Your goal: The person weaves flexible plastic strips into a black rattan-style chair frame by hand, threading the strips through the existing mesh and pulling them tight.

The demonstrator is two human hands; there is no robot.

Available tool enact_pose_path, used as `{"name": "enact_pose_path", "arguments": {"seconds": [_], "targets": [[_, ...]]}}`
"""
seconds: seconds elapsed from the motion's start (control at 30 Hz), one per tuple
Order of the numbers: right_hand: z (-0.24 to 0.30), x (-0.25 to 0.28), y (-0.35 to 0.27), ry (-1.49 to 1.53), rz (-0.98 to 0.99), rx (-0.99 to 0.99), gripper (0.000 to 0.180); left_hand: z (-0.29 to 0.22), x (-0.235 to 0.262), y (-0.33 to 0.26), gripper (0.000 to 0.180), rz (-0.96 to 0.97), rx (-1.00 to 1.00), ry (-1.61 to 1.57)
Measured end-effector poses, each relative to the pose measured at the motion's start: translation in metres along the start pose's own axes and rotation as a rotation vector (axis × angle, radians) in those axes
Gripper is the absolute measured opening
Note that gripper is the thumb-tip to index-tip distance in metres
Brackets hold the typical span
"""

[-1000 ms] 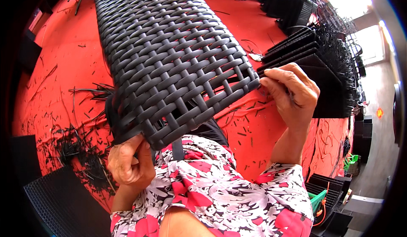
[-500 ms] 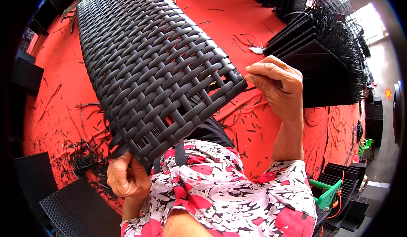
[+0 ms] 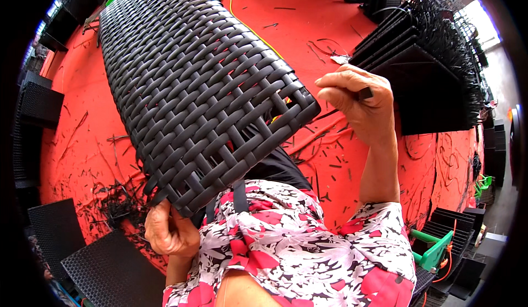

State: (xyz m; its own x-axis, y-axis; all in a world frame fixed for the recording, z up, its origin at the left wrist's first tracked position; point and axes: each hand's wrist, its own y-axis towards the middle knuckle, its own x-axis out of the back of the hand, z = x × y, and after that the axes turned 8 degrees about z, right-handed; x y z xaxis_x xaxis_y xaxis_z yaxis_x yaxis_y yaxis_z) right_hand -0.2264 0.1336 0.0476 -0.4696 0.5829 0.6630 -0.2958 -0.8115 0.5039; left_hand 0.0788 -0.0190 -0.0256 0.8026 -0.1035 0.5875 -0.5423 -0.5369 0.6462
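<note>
Since the earlier frame, the right hand has risen and drawn away from the woven panel, now standing apart from its near right corner. It is closed, pinching a dark strip between thumb and fingers. The panel lies tilted across the person's lap, reaching away over the red floor. The left hand is curled shut on the panel's near left corner from beneath. Stacked black panels stand beyond the right hand.

No packages, labels, signs or screens.
</note>
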Motion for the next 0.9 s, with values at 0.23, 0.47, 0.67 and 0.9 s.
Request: {"name": "enact_pose_path", "arguments": {"seconds": [0.23, 0.47, 0.67, 0.9], "targets": [[-0.008, 0.004, 0.001, 0.145, -0.007, -0.178, 0.012, -0.004, 0.006, 0.001, 0.015, 0.019, 0.089, -0.021], [-0.028, -0.044, 0.005, 0.896, 0.244, -0.196, 0.037, -0.009, 0.012, -0.003, 0.017, 0.078, 0.178, -0.002], [-0.032, -0.076, -0.003, 1.877, 0.322, -0.163, 0.052, -0.001, 0.014, -0.012, 0.020, 0.055, 0.175, -0.069], [-0.052, -0.109, -0.012, 1.623, 0.249, -0.097, 0.037, -0.004, 0.008, -0.003, 0.020, 0.102, 0.074, -0.251]]}}
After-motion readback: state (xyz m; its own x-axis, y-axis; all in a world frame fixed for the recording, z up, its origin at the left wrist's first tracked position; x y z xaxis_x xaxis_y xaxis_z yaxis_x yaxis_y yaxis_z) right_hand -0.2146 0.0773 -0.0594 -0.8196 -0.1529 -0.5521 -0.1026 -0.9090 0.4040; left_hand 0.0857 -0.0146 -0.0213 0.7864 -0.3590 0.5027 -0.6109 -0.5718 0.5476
